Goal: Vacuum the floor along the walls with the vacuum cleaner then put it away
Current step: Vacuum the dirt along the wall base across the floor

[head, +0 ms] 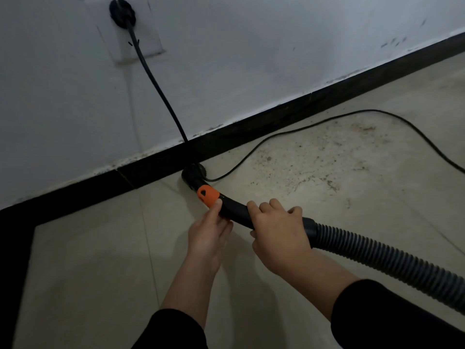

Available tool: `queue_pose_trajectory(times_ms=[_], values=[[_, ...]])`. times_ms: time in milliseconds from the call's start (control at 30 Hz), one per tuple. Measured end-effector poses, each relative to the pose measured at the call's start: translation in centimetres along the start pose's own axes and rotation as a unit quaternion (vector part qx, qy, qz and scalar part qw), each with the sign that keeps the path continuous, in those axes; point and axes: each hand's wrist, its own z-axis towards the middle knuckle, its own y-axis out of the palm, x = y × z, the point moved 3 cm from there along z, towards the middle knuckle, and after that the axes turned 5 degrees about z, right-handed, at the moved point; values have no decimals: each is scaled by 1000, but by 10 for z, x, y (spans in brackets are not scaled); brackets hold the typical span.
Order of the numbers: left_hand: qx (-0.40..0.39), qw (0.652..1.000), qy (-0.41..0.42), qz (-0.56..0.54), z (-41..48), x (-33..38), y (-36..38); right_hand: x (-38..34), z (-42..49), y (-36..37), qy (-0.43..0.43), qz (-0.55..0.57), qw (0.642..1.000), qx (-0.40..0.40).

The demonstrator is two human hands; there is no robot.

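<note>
You're looking down at a pale tiled floor (100, 248) where it meets a white, scuffed wall (251, 59), with a black skirting board (276, 114) running along the joint and a dark border band (15, 273) down the floor's left edge. To the right, the tiles carry a patch of brownish grime (314, 157). A black plug (122, 12) sits in a wall socket (148, 44), and its cord (161, 91) drops to the skirting and loops away across the floor to the right. The vacuum nozzle (192, 173) rests on the floor, right against the skirting below the socket. Behind it come an orange collar (207, 196), a curved black tube (235, 212) and a ribbed hose (377, 255) leading off to the lower right. Your left hand (210, 230) pinches the tube just behind the collar, one fingertip touching the orange and the rest tucked underneath. Your right hand (279, 238) is wrapped round the tube next to the hose cuff. Both arms wear black sleeves (390, 316).
</note>
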Motion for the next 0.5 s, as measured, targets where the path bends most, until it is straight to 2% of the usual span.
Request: queue_pose_trajectory(times_ms=[500], values=[[-13,1000,12,4,14,-5,21,18,11,-1,8,-2,1000,15]])
